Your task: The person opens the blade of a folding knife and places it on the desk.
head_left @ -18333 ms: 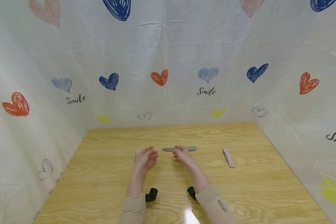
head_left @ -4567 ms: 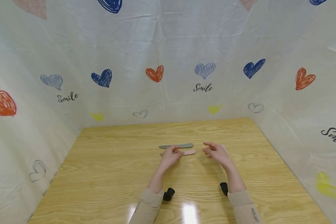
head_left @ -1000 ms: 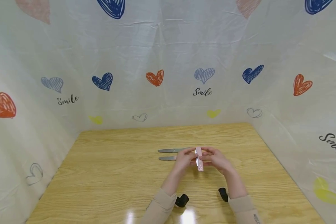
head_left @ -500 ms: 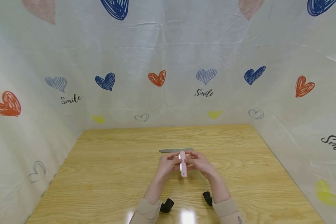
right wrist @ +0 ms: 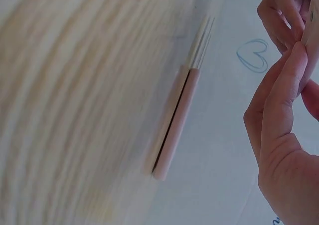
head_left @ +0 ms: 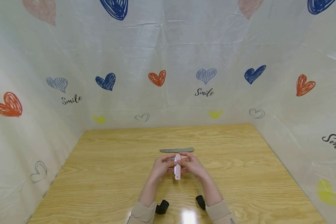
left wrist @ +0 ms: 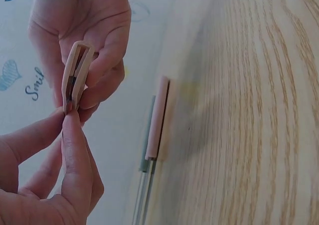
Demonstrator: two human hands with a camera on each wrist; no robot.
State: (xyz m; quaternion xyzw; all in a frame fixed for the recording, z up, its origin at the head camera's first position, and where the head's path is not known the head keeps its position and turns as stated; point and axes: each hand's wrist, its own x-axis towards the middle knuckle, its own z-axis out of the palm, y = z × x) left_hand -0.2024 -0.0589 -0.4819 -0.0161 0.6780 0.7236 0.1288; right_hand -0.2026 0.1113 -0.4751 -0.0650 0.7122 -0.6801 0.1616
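A pink folding knife (head_left: 177,172) is held upright between both hands above the table, its blade folded along the handle. My right hand (head_left: 195,167) grips the pink handle. The left hand (head_left: 159,168) pinches the blade's edge at the handle's slot, thumb and fingertips meeting there in the left wrist view. Just beyond the hands lies a second pink knife (right wrist: 177,127), unfolded, its blade partly hidden by my fingers in the head view. Behind it, parallel, is an unfolded grey-green knife (head_left: 186,150), blade toward the left.
The wooden table (head_left: 106,168) runs back to a white curtain (head_left: 179,109) printed with hearts and "Smile". Black wrist camera mounts (head_left: 162,207) stick out near both cuffs.
Earlier, both pink knives lay folded at the sides; one now lies unfolded near the grey-green knife. The other was picked up from the right and has shifted left and nearer with both hands.
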